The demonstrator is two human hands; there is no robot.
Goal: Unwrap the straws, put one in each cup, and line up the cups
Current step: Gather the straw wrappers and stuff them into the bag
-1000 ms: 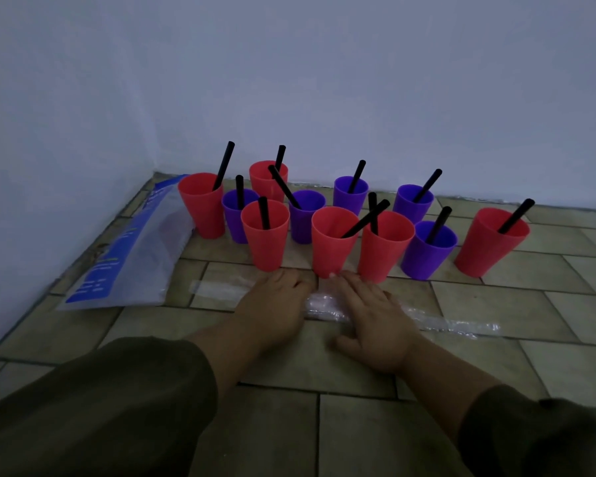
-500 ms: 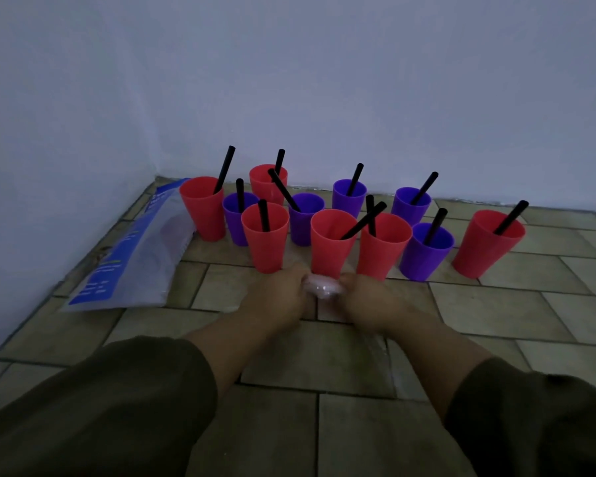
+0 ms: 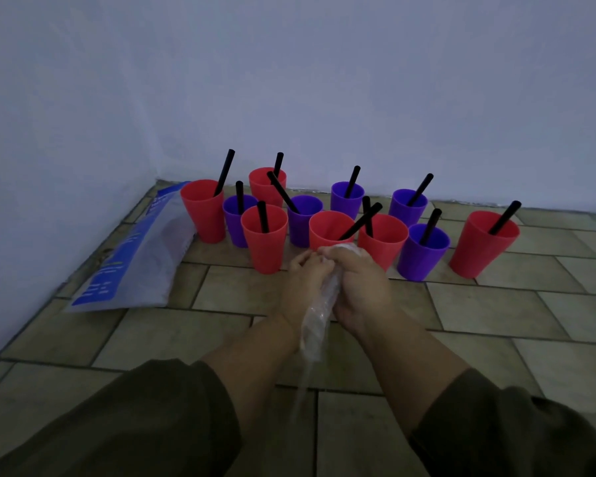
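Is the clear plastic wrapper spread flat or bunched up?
Bunched up: the left hand and right hand grip the wrapper, its tail hanging down.

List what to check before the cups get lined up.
1. One black plastic straw in each red or purple plastic cup: ok.
2. Cups upright: ok.
3. Cups in one line: not ok, staggered cluster.
4. Hands free: not ok; left hand and right hand grip the crumpled clear plastic wrapper.
5. Blue-and-white plastic bag clear of the leftmost red cup: cannot tell.
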